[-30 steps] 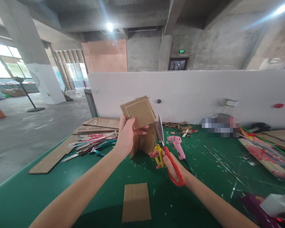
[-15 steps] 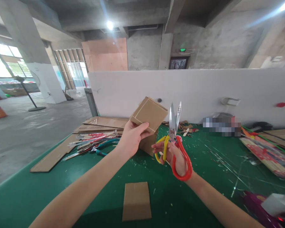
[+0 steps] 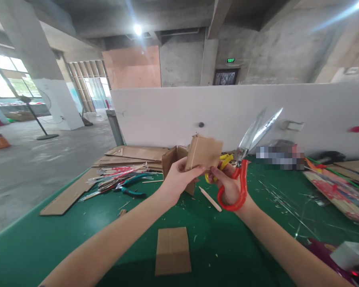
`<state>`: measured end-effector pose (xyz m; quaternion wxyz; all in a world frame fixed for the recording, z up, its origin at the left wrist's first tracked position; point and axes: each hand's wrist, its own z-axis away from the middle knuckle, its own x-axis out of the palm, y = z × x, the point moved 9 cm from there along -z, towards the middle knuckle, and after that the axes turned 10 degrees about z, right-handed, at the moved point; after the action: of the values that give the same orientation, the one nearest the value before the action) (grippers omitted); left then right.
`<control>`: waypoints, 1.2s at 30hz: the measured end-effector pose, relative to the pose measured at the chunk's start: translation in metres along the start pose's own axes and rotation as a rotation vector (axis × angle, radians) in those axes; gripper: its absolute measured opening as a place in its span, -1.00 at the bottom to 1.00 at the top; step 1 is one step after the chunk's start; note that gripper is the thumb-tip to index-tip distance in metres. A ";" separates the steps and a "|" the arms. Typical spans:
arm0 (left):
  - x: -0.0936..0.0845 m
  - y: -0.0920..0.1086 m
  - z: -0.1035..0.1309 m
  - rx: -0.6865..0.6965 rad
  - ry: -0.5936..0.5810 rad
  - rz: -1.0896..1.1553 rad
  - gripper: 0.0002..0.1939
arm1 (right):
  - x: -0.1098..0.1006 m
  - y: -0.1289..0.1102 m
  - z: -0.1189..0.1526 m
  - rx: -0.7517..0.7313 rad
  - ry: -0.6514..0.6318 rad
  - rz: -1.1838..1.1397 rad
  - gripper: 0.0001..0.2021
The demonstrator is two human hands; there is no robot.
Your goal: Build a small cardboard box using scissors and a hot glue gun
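Note:
My left hand (image 3: 182, 179) is closed on a small piece of cardboard (image 3: 206, 152), thumb across its lower edge. In my right hand (image 3: 229, 181) are scissors (image 3: 242, 157) with one red and one yellow handle, their blades apart and pointing up to the right, away from the cardboard. My right fingertips touch the cardboard's lower right corner. Behind my left hand stands a folded cardboard form (image 3: 170, 159), partly hidden. A flat cardboard square (image 3: 173, 251) lies on the green table (image 3: 107, 247) close to me, and a pointed wooden stick (image 3: 210, 199) rests under my hands.
Pliers with teal handles (image 3: 133, 187) lie by a pile of wrapped sticks (image 3: 116, 177) on the left. Cardboard strips (image 3: 68, 195) are behind these. At the right are packaged sticks (image 3: 335, 195) and a purple object (image 3: 320, 251). A white partition (image 3: 155, 115) borders the table's back.
The cardboard has turned and shifted right and slightly down. My right hand has come to its corner, and the scissors have tilted to the right. The wooden stick is now in sight.

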<state>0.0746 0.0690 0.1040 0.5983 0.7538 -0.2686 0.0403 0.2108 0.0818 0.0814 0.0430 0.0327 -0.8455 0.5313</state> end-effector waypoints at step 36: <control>-0.031 0.042 -0.015 0.118 0.060 0.191 -0.68 | 0.011 0.010 0.015 0.079 -0.431 0.406 -0.52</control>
<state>0.0329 0.0884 0.1338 0.5540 0.7574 -0.3181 0.1353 0.1984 0.0730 0.0672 -0.2459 -0.0236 -0.8030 0.5424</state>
